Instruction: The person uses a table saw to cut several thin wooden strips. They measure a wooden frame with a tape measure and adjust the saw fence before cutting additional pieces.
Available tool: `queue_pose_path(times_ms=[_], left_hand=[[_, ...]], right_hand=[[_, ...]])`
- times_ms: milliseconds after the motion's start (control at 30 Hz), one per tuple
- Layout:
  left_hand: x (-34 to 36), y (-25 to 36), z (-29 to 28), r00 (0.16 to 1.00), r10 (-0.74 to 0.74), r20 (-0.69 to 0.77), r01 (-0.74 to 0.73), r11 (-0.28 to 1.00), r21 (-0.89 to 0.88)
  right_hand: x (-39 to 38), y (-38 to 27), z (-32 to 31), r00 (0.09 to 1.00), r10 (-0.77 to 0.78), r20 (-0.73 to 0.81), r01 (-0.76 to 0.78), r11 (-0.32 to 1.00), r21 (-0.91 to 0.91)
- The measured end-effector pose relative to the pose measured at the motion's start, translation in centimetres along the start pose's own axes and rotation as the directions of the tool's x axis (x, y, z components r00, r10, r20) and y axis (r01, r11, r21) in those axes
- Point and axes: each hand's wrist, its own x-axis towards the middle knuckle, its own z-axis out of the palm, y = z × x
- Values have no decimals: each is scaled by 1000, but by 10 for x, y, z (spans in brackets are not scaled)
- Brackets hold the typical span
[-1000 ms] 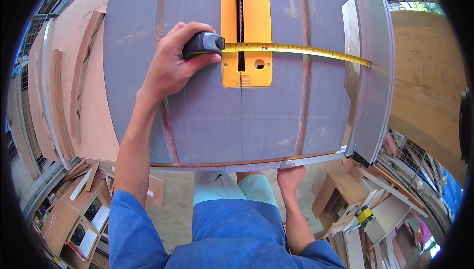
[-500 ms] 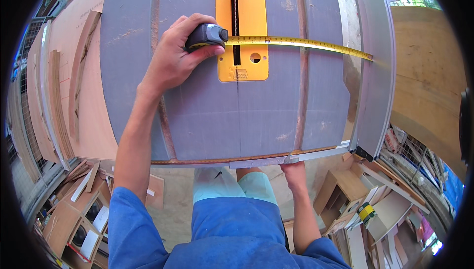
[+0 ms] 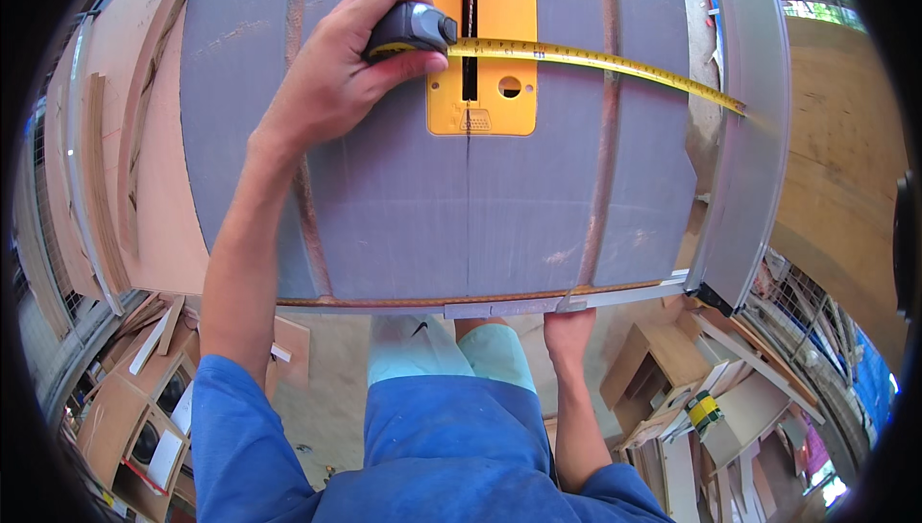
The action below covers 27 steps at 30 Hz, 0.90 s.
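My left hand [image 3: 331, 67] is closed around a grey and black tape measure [image 3: 411, 27], held just left of the blade slot in a table saw's yellow insert plate [image 3: 490, 118]. From it the yellow tape blade [image 3: 615, 63] runs out to the right across the slot, bowing slightly. Its hooked end is at the silver rip fence [image 3: 754, 139]; whether it touches cannot be made out. At the front edge of the grey saw table [image 3: 403, 216], my right hand [image 3: 569, 333] reaches up to the underside of the front rail [image 3: 499, 309], its fingers hidden there.
Left of the saw lie a pale plywood sheet [image 3: 173, 206] and long wooden strips [image 3: 108, 177]. A brown board [image 3: 836, 148] stands beyond the fence. Wooden boxes [image 3: 663, 364] and offcuts crowd the floor at the lower right, with an open-fronted cabinet [image 3: 134, 427] at the lower left.
The view has shifted a little, so the saw table sits higher in the picture. My left hand and the tape measure have edged farther away over the insert; the tape stays extended.
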Motion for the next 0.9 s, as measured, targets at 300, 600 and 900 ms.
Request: queue_pose_path(times_ms=[300, 600, 900], left_hand=[[0, -6, 1, 1000, -2, 12, 3, 997, -77], [6, 3, -3, 995, -82, 51, 92, 964, -249], [9, 0, -7, 996, -57, 73, 76, 956, -284]], right_hand=[[1, 8, -6, 988, 86, 124, -94, 994, 61], [2, -14, -6, 997, 71, 44, -73, 996, 54], [1, -9, -5, 995, 91, 52, -95, 992, 82]])
